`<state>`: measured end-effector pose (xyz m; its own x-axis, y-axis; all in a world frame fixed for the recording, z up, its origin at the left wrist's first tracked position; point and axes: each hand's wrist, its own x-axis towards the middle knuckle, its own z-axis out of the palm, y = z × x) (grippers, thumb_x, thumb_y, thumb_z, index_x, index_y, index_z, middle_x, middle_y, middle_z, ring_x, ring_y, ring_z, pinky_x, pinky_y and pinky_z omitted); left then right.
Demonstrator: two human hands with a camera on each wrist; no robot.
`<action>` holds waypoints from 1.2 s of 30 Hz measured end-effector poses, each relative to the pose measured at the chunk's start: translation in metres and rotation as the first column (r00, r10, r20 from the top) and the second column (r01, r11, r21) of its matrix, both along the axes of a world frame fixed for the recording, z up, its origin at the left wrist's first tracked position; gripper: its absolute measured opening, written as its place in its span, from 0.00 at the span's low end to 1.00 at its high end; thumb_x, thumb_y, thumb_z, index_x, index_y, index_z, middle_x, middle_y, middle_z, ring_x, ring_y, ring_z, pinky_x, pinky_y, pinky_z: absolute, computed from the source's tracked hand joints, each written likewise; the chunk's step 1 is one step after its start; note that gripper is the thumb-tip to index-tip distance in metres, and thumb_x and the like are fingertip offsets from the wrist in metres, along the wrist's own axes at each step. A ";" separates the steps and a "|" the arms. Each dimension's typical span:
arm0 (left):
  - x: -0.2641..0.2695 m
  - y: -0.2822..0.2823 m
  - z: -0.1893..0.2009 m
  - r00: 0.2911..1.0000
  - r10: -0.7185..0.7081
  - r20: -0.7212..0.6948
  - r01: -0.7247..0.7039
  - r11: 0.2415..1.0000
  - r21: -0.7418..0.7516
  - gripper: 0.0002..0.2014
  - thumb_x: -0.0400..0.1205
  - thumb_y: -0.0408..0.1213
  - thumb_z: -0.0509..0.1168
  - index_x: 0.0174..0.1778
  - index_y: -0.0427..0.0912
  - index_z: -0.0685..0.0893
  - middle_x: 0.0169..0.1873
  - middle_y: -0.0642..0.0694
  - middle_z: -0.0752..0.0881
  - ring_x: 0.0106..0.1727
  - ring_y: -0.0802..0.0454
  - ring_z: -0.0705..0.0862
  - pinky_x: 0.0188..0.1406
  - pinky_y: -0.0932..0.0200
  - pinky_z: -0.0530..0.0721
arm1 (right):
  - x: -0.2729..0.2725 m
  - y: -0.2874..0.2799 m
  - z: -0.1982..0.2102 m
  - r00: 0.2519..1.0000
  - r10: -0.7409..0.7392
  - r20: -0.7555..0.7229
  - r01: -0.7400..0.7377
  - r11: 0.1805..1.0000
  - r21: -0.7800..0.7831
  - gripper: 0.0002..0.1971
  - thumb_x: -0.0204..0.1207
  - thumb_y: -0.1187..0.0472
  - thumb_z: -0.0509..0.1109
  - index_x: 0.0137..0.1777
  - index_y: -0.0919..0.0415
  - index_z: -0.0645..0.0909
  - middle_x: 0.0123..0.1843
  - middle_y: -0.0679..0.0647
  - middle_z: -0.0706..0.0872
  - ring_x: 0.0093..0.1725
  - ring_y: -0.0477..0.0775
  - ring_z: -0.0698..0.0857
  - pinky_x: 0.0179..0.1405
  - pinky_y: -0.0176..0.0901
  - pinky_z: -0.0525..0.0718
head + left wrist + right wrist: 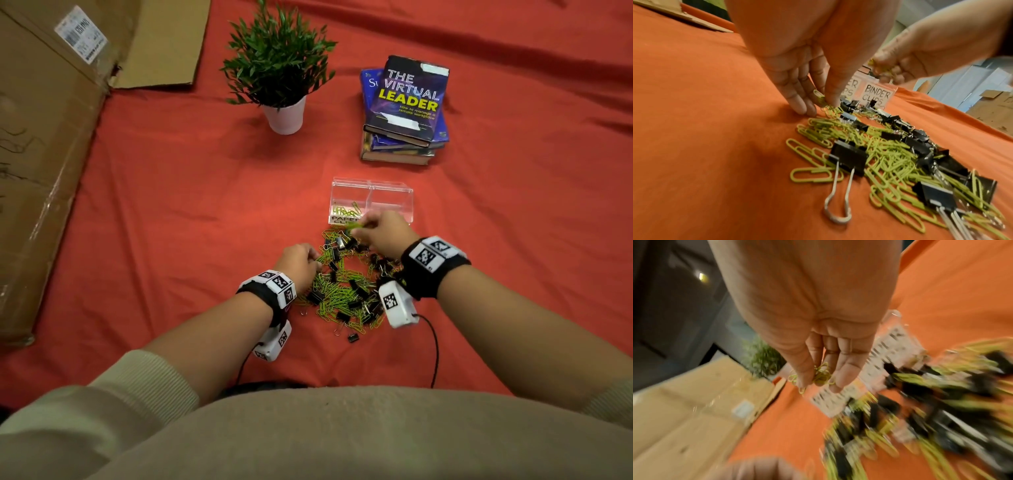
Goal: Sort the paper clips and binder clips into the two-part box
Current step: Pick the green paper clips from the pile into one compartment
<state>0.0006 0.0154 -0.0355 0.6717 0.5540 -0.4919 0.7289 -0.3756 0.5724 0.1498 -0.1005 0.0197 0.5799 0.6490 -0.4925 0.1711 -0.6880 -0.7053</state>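
A mixed pile [346,284] of green paper clips [885,155] and black binder clips [849,156] lies on the red cloth. Behind it stands the clear two-part box [392,192], labelled for paper clips on the left and binder clips [876,95] on the right; a few green clips lie in its left part [346,208]. My right hand [383,228] is lifted just in front of the box and pinches a small bunch of green paper clips [821,374]. My left hand [301,258] is at the pile's left edge, thumb and fingers pinching a green paper clip [819,97].
A potted plant [279,68] stands far behind the pile, and a stack of books [404,109] behind the box. A large flattened cardboard box [48,137] covers the left side. Wrist-camera cables [435,346] trail toward my body.
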 end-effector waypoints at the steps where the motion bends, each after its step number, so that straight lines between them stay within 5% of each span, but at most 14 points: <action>1: 0.001 0.000 0.001 1.000 0.006 0.009 -0.006 1.000 -0.004 0.05 0.79 0.34 0.69 0.50 0.40 0.84 0.40 0.46 0.83 0.39 0.49 0.81 0.42 0.56 0.82 | 0.008 0.007 0.006 1.000 -0.025 0.006 0.025 1.000 0.016 0.06 0.77 0.59 0.70 0.48 0.61 0.83 0.42 0.56 0.87 0.34 0.50 0.82 0.32 0.42 0.86; 5: 0.007 0.002 0.007 0.998 0.016 0.061 -0.015 1.000 -0.027 0.05 0.80 0.33 0.67 0.50 0.39 0.83 0.39 0.46 0.83 0.36 0.51 0.79 0.35 0.58 0.80 | 0.034 0.037 0.013 0.979 -0.007 0.201 0.018 0.999 -0.051 0.09 0.77 0.60 0.70 0.47 0.68 0.84 0.41 0.62 0.88 0.37 0.57 0.86 0.40 0.52 0.88; 9: 0.019 0.004 0.017 0.994 0.010 0.112 -0.007 1.000 -0.027 0.05 0.81 0.33 0.66 0.51 0.39 0.82 0.40 0.46 0.82 0.36 0.51 0.78 0.32 0.61 0.78 | 0.035 0.051 0.004 0.912 0.193 0.362 -0.114 0.967 -0.228 0.09 0.78 0.62 0.68 0.50 0.69 0.85 0.45 0.61 0.89 0.42 0.58 0.86 0.41 0.46 0.85; 12: 0.036 0.009 0.027 0.986 -0.019 0.167 0.018 1.000 0.008 0.03 0.81 0.33 0.66 0.49 0.40 0.82 0.41 0.44 0.84 0.40 0.50 0.80 0.41 0.56 0.81 | 0.029 0.046 0.002 0.902 0.208 0.377 -0.134 0.968 -0.213 0.11 0.80 0.61 0.66 0.56 0.67 0.84 0.54 0.61 0.87 0.46 0.58 0.86 0.46 0.47 0.87; 15: 0.058 0.018 0.036 0.976 -0.069 0.206 0.057 0.996 0.068 0.02 0.81 0.32 0.67 0.48 0.40 0.82 0.42 0.45 0.83 0.41 0.50 0.81 0.42 0.57 0.81 | 0.019 0.028 0.001 0.909 0.141 0.393 -0.096 0.987 -0.131 0.10 0.80 0.64 0.63 0.56 0.65 0.83 0.51 0.58 0.86 0.39 0.52 0.83 0.33 0.35 0.80; 18: 0.081 0.025 0.040 0.965 -0.148 0.218 0.118 0.982 0.146 0.03 0.81 0.32 0.66 0.49 0.40 0.82 0.47 0.45 0.82 0.46 0.50 0.82 0.47 0.57 0.82 | 0.002 0.004 -0.009 0.934 0.157 0.322 -0.128 0.986 -0.110 0.08 0.80 0.65 0.63 0.51 0.63 0.84 0.46 0.56 0.88 0.36 0.48 0.84 0.31 0.32 0.81; 23: 0.101 0.026 0.039 0.936 -0.343 0.082 0.313 0.914 0.260 0.08 0.82 0.32 0.63 0.56 0.38 0.82 0.56 0.41 0.83 0.56 0.44 0.81 0.55 0.54 0.80 | -0.036 -0.021 -0.038 0.872 0.403 0.279 -0.346 0.909 -0.233 0.11 0.77 0.59 0.68 0.56 0.63 0.83 0.54 0.56 0.83 0.50 0.54 0.84 0.49 0.43 0.85; 27: 0.089 0.020 0.035 0.914 -0.386 0.126 0.329 0.885 0.330 0.12 0.81 0.34 0.65 0.60 0.42 0.82 0.59 0.45 0.81 0.60 0.46 0.80 0.62 0.49 0.81 | -0.050 -0.028 -0.054 0.814 0.481 0.327 -0.404 0.872 -0.278 0.21 0.74 0.55 0.72 0.64 0.63 0.76 0.58 0.58 0.76 0.59 0.58 0.77 0.59 0.52 0.81; 30: 0.063 0.017 0.033 0.919 -0.344 0.192 0.268 0.903 0.335 0.08 0.80 0.36 0.65 0.55 0.44 0.82 0.54 0.48 0.80 0.56 0.51 0.80 0.58 0.54 0.82 | -0.045 -0.034 -0.057 0.832 0.441 0.337 -0.374 0.894 -0.246 0.19 0.75 0.60 0.70 0.65 0.62 0.76 0.58 0.57 0.77 0.61 0.58 0.77 0.62 0.51 0.80; 33: 0.031 0.016 0.024 0.933 -0.352 0.077 0.325 0.915 0.240 0.05 0.80 0.35 0.64 0.50 0.44 0.83 0.50 0.49 0.81 0.51 0.52 0.81 0.56 0.54 0.84 | -0.034 -0.042 -0.056 0.857 0.386 0.341 -0.322 0.919 -0.230 0.18 0.75 0.63 0.68 0.65 0.61 0.77 0.60 0.55 0.78 0.63 0.57 0.77 0.66 0.50 0.78; 36: 0.004 0.016 0.011 0.920 -0.385 -0.069 0.391 0.905 0.171 0.06 0.78 0.36 0.65 0.49 0.44 0.83 0.49 0.48 0.82 0.55 0.49 0.82 0.58 0.51 0.83 | -0.035 -0.043 -0.052 0.828 0.423 0.369 -0.352 0.903 -0.246 0.22 0.74 0.53 0.70 0.67 0.60 0.76 0.60 0.54 0.77 0.62 0.55 0.76 0.66 0.50 0.77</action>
<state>0.0042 0.0311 -0.0250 0.8361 0.3334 -0.4357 0.5226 -0.7254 0.4479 0.1148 -0.1431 -0.0320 0.4672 0.7952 -0.3865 0.6921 -0.6009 -0.3999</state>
